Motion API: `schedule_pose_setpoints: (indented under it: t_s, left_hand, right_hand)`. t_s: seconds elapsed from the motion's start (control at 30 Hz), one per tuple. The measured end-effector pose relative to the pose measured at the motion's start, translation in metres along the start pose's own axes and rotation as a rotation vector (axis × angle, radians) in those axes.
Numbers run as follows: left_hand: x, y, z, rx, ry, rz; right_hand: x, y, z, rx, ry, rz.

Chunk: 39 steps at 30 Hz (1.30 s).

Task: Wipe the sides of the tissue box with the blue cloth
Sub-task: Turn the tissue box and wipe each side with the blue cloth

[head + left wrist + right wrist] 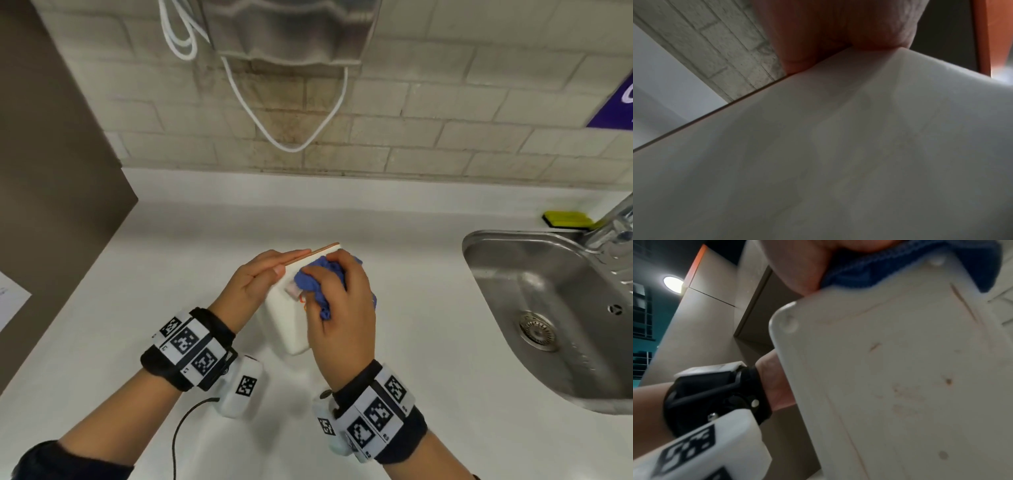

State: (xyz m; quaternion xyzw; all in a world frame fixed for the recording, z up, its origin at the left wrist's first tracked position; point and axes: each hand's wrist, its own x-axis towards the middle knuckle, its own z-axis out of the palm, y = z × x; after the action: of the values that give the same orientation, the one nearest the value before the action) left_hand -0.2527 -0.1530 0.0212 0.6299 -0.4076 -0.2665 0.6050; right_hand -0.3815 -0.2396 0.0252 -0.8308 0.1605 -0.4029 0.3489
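A white tissue box (287, 310) with a thin wooden lid stands tipped on the white counter (171, 240). My left hand (260, 274) lies flat against its lid side, fingers straight along the wooden edge, thumb on the white face. My right hand (339, 301) grips the bunched blue cloth (318, 277) and presses it onto the box's upper side. In the left wrist view the white box (838, 146) fills the frame, with fingertips (807, 40) at its far edge. The right wrist view shows the box's scuffed base (900, 369) and the blue cloth (859, 275) above it.
A steel sink (479, 246) is set into the counter at the right, with a tap (613, 219) and a yellow sponge (567, 219) behind it. A brown panel (51, 205) borders the left. A white cable (291, 130) hangs on the tiled wall.
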Motion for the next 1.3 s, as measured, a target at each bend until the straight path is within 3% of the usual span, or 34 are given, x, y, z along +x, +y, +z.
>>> schedule_pose_setpoints:
  t_s: [0.23, 0.47, 0.53, 0.6, 0.7, 0.77, 0.83, 1.0, 1.07, 1.17, 1.3]
  left_hand:
    - [0.010, -0.001, -0.007, -0.039, 0.005, 0.022]
    - [0.011, -0.002, -0.011, -0.080, 0.002, -0.002]
    - [0.012, -0.004, -0.011, -0.061, 0.011, 0.001]
    - [0.013, -0.005, -0.012, -0.054, 0.024, -0.007]
    - [0.012, -0.006, -0.011, -0.068, 0.035, -0.013]
    - [0.011, -0.004, -0.009, -0.074, 0.038, 0.003]
    - [0.011, -0.002, -0.007, -0.077, 0.045, 0.015]
    - [0.011, -0.002, -0.011, -0.079, -0.003, -0.009]
    - [0.011, -0.003, -0.012, -0.067, -0.004, -0.016]
    - [0.009, -0.002, -0.010, -0.024, -0.007, -0.009]
    - [0.005, -0.002, -0.004, 0.004, -0.010, -0.013]
  right_hand:
    - [0.003, 0.010, 0.002, -0.155, -0.201, -0.346]
    - [0.009, 0.045, -0.017, -0.079, -0.319, -0.668]
    - [0.010, 0.054, -0.024, -0.110, -0.279, -0.595]
    - [0.013, 0.053, -0.025, -0.102, -0.218, -0.418]
    - [0.017, 0.030, -0.015, -0.146, -0.154, -0.188]
    - [0.018, 0.013, -0.007, -0.235, -0.143, -0.118]
    - [0.013, 0.004, -0.003, -0.274, -0.179, -0.172]
    - [0.001, 0.027, -0.012, -0.146, -0.372, -0.654]
    - [0.008, 0.048, -0.026, -0.135, -0.429, -0.723]
    - [0.019, 0.060, -0.045, -0.112, -0.390, -0.530]
    - [0.021, 0.028, -0.026, -0.189, -0.240, -0.292]
